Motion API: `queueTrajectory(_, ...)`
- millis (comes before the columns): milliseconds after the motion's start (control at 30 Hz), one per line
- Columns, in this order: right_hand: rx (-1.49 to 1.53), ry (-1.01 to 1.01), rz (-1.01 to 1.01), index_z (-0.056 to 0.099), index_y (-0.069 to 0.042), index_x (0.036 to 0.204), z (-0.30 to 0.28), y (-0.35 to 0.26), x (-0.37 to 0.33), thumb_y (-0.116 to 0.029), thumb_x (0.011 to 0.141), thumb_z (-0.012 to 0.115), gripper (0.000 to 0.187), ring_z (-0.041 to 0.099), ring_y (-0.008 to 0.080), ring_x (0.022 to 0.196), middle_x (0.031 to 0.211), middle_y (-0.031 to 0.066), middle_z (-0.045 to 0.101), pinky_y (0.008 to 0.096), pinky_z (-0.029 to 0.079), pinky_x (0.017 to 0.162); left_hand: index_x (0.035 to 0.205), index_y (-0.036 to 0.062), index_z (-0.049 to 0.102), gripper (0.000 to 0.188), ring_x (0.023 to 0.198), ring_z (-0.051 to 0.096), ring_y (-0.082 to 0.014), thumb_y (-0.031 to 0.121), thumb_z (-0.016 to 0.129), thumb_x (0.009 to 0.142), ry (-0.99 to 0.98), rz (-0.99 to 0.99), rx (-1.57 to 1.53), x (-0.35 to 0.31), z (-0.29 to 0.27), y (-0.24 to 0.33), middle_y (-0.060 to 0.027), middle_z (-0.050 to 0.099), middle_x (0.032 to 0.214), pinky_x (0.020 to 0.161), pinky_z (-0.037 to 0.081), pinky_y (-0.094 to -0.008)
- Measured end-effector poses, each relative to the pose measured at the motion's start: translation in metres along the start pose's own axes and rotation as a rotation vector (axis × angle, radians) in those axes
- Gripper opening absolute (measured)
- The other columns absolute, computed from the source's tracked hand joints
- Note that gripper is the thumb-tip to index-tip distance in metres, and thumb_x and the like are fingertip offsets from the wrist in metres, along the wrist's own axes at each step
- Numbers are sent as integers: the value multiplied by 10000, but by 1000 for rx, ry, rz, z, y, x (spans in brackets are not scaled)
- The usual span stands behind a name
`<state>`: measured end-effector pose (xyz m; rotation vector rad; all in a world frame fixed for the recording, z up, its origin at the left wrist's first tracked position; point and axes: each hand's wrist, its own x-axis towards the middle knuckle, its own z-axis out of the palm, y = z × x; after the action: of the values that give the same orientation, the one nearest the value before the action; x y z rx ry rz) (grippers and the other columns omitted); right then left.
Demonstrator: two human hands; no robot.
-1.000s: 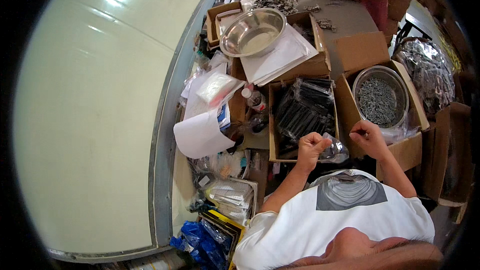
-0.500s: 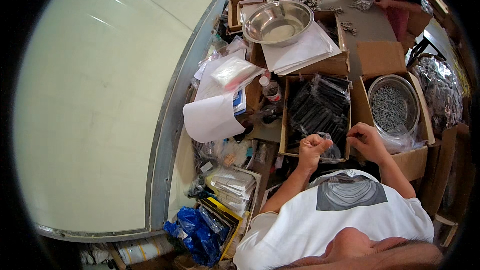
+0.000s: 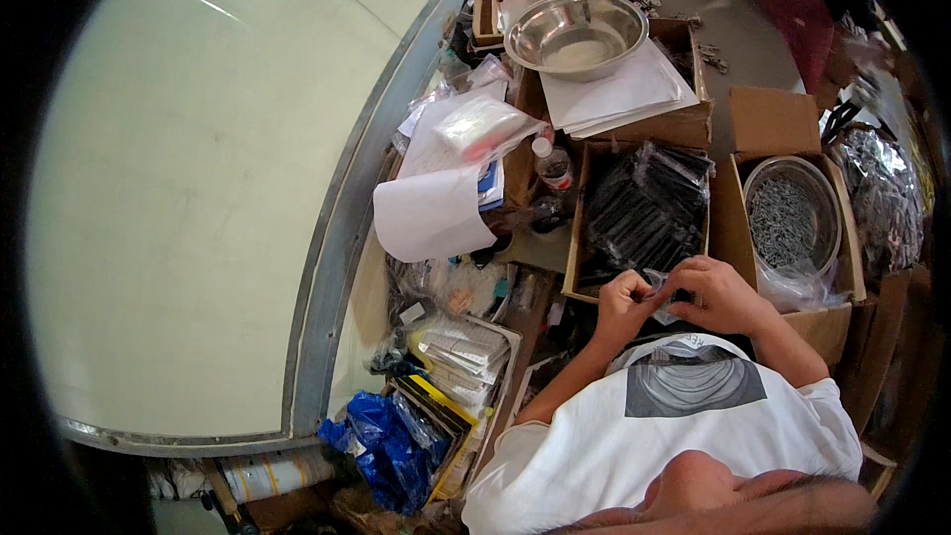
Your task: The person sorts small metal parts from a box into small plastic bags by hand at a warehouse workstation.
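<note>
Close to my chest, at the near edge of a cardboard box, my two hands meet. My left hand (image 3: 624, 305) is closed in a pinch on a small clear plastic bag (image 3: 665, 316), which hangs below the fingers. The closed fingertips of my right hand (image 3: 717, 293) press against the same bag beside the left thumb. Anything inside the bag is too small to make out. Just beyond my hands, the box holds a pile of black strip-like pieces (image 3: 649, 203) in clear wrapping.
On the right, a metal bowl of small grey screw-like parts (image 3: 783, 223) sits in an open carton (image 3: 830, 307). Farther off, a wide steel basin (image 3: 578, 35) rests on white paper sheets (image 3: 624, 94). A capped bottle (image 3: 553, 164) stands left of the black pieces. Part of another person (image 3: 797, 10) shows at far right.
My right hand has moved left to meet my left hand at the plastic bag. The view has shifted slightly, and the other person's hands near a small bag are no longer visible.
</note>
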<state>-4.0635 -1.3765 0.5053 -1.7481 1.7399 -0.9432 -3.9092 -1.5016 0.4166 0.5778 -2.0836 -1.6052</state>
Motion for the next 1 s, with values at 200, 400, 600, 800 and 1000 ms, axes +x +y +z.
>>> queueTrajectory(200,-121,-365,31,704,-154,995,9,6,9,-378,726,723,350,536,331,984,1095,121,601,418,459,843,1033,-36,630,449,948,582,-298,289,736,742,-38,172,193,-12,-5,12,-157,607,1001,804,457,-398)
queueTrajectory(400,37,-468,-151,725,-148,908,31,14,30,-364,712,741,292,444,349,1065,1220,158,480,418,408,909,1349,1,371,812,1209,445,-351,315,755,706,34,227,581,-34,-11,-7,-196,458,1295,983,374,-416)
queueTrajectory(600,-67,-211,0,694,-53,855,58,56,89,-150,786,661,124,599,237,902,918,109,649,371,454,798,1323,29,419,668,921,554,-180,91,728,734,75,-148,-340,-58,-47,-26,-71,574,1016,831,439,-306)
queueTrajectory(800,-1023,-401,-329,717,-135,884,139,93,125,-204,790,636,142,477,247,1104,1027,41,617,462,305,956,1329,25,419,684,884,525,-105,-21,719,716,317,-139,-641,-88,-82,-46,-18,559,960,807,427,-241)
queueTrajectory(1000,-967,-486,-368,676,-120,862,141,108,145,-222,832,604,128,469,222,1124,996,40,606,478,289,959,1326,26,421,683,892,530,-101,35,745,725,401,-142,-701,-100,-89,-44,-5,566,962,808,435,-231)
